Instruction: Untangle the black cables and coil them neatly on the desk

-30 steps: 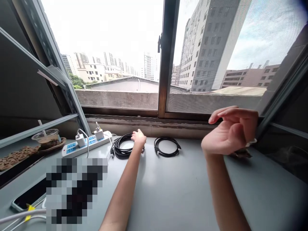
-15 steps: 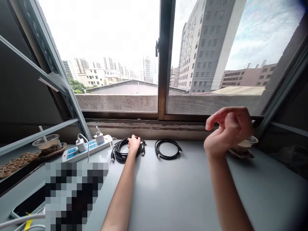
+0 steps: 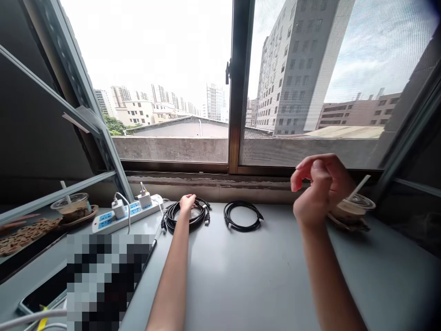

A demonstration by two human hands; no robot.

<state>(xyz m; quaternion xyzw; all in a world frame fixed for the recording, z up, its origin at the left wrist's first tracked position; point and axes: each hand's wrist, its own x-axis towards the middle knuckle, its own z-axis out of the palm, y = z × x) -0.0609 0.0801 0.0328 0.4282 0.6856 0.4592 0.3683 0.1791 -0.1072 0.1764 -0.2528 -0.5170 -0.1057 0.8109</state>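
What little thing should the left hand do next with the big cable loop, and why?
Probably gather its strands into a snug pinch. The left hand is at the far edge of the larger black cable coil, though its exact grip is unclear; the loops look uneven, and plug ends stick out. The right hand is raised, away from the coil.

No text, label or number is readable

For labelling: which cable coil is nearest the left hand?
The thicker coil, beside the power strip: the left hand is at it. The thinner coil lies apart.
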